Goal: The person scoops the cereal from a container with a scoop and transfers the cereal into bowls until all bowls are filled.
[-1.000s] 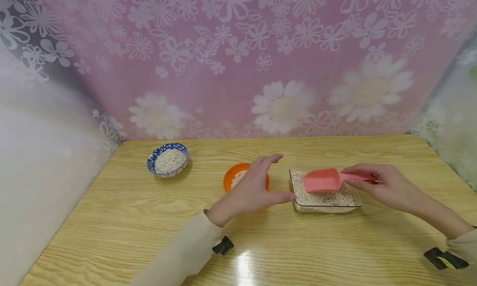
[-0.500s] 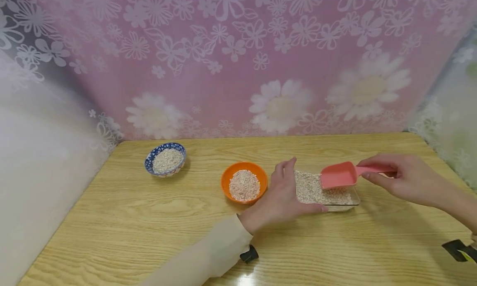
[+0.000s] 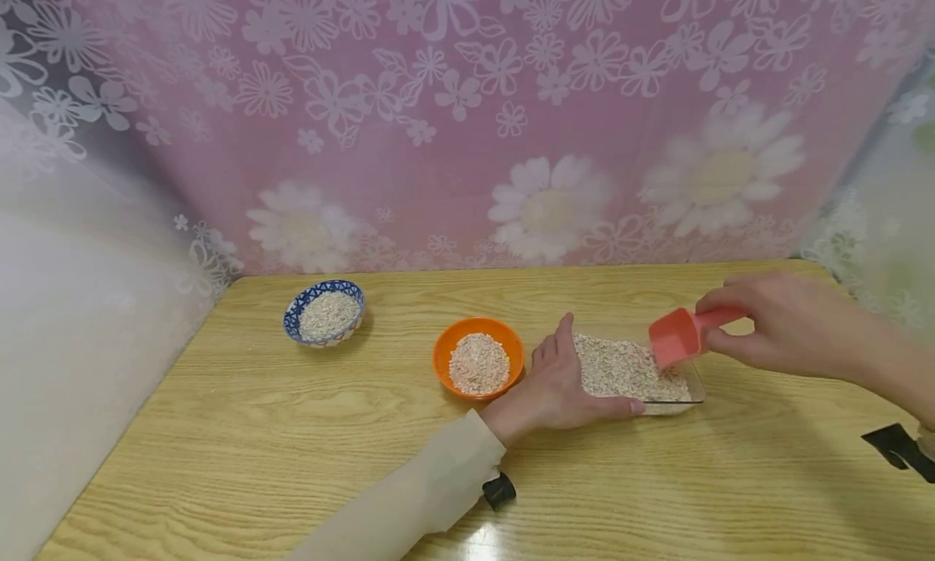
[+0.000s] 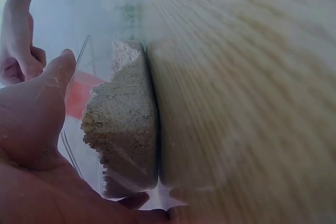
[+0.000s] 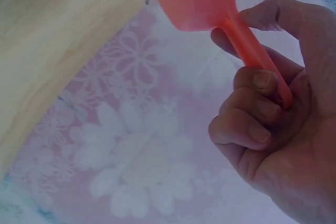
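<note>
My right hand (image 3: 782,325) grips the handle of a pink scoop (image 3: 674,339), its fingers curled round it in the right wrist view. The scoop tilts tip-down, its front edge in the flakes at the right end of a clear glass container (image 3: 665,409). Pale oat flakes (image 3: 613,366) fill that container, heaped unevenly against its wall in the left wrist view. My left hand (image 3: 551,390) holds the container's left end, thumb along the near side and fingers round the far left. Part of that end is hidden under the hand.
Just left of my left hand stands an orange bowl (image 3: 443,373) with pale pinkish flakes in it. Farther left, toward the back, is a blue-and-white patterned bowl (image 3: 294,324) of flakes. A flowered pink curtain (image 3: 409,179) hangs behind the wooden table (image 3: 292,447).
My left hand has moved right, from over the orange bowl to the container's left end. My right hand has shifted right and tipped the scoop down into the flakes.
</note>
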{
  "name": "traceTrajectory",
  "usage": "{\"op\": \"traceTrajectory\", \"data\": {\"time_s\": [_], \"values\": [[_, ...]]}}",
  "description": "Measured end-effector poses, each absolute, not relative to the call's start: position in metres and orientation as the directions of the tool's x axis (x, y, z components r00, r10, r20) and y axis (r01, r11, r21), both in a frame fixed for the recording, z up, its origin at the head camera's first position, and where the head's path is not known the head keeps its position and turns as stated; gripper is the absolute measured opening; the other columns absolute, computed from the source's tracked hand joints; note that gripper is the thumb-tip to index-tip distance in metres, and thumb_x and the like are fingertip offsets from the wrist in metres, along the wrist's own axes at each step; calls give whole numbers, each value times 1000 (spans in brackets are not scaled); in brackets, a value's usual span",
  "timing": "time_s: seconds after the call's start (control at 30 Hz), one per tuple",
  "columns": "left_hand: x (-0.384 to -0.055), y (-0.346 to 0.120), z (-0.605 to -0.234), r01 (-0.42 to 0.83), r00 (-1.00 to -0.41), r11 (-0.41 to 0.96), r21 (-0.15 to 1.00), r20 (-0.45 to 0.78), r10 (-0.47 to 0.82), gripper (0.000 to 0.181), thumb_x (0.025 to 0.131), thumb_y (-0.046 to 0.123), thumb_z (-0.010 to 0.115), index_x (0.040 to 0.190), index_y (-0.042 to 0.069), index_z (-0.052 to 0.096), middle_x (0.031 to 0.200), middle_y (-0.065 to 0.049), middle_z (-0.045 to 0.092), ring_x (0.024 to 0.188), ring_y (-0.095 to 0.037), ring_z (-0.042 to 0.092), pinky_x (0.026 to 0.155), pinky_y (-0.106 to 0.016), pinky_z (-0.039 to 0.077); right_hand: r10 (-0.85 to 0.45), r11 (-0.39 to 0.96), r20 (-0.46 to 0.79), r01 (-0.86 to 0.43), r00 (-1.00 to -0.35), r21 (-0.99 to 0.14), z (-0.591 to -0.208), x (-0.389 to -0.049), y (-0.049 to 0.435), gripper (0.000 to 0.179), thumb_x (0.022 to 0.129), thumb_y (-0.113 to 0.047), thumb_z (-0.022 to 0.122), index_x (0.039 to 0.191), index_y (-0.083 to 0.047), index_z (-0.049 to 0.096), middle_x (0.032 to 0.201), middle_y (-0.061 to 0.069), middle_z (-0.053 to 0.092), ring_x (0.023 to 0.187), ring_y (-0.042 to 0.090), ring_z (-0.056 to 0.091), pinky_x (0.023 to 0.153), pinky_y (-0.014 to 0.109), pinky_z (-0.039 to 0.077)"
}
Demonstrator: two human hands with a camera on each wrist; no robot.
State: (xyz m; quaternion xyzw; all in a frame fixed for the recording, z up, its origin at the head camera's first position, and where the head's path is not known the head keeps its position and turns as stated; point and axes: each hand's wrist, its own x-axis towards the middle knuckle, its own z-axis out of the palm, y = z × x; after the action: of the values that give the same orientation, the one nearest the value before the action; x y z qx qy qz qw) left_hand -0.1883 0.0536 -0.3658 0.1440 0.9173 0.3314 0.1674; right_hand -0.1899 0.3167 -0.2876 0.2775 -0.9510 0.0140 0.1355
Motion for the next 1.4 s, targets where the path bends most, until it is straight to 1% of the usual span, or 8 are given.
{"op": "traceTrajectory", "data": {"time_s": [0.13,0.33,0.53,0.6,0.73,1.0,1.23,1.4], "values": [[-190,53,-367,153,-900,743,651,-218,377,132,74,72,79,165,24,-4,169,-10,24,156,-30,26,122,-47,36,-538,843,183,-530,-823,94,-279,-196,307,15,78,-27,82,92,-23,79,86,-9,72,68,8,62,56,29,47],[-190,52,-368,146,-895,730,667,-225,385,131,74,71,79,165,26,-3,169,-9,24,156,-29,26,121,-48,36,-519,852,71,-522,-852,-36,-288,-202,304,17,85,-26,82,100,-19,78,97,-7,75,83,14,71,70,36,57],[-190,53,-367,159,-892,730,665,-219,395,132,73,71,80,165,26,-3,169,-7,25,156,-28,26,121,-47,37,-513,828,139,-531,-847,-180,-317,-199,325,22,86,-20,82,107,-18,77,97,-11,75,68,-4,56,60,24,48],[-190,53,-367,168,-891,732,661,-216,400,132,73,72,79,165,25,-3,169,-7,25,156,-28,26,121,-47,37,-501,822,156,-525,-851,-220,-326,-198,331,24,87,-20,82,110,-19,76,98,-10,75,69,-8,54,60,23,47],[-191,52,-366,189,-888,731,656,-203,412,132,74,72,79,165,25,-3,169,-8,24,156,-29,26,121,-47,37,-518,780,223,-563,-825,-273,-342,-196,336,26,87,-16,81,112,-19,75,102,-6,77,77,-6,64,61,23,52],[-192,50,-365,192,-889,729,657,-199,412,132,73,73,79,165,24,-3,170,-7,24,156,-29,25,121,-48,37,-577,702,366,-673,-730,-234,-360,-198,326,36,81,-9,85,114,-18,74,106,-4,78,92,1,70,65,23,56],[-192,49,-366,194,-888,723,662,-195,417,132,73,71,79,165,24,-2,169,-7,24,156,-29,25,121,-48,37,-615,632,429,-739,-661,-233,-366,-199,320,45,77,0,84,117,-16,72,105,-3,77,90,-1,68,70,9,49],[-192,49,-366,196,-888,726,659,-195,416,132,74,70,80,165,23,-2,168,-9,26,156,-29,26,121,-47,37,-586,633,434,-721,-684,-281,-371,-195,318,46,78,4,83,118,-15,71,104,-2,77,90,-5,65,70,8,48]]}}
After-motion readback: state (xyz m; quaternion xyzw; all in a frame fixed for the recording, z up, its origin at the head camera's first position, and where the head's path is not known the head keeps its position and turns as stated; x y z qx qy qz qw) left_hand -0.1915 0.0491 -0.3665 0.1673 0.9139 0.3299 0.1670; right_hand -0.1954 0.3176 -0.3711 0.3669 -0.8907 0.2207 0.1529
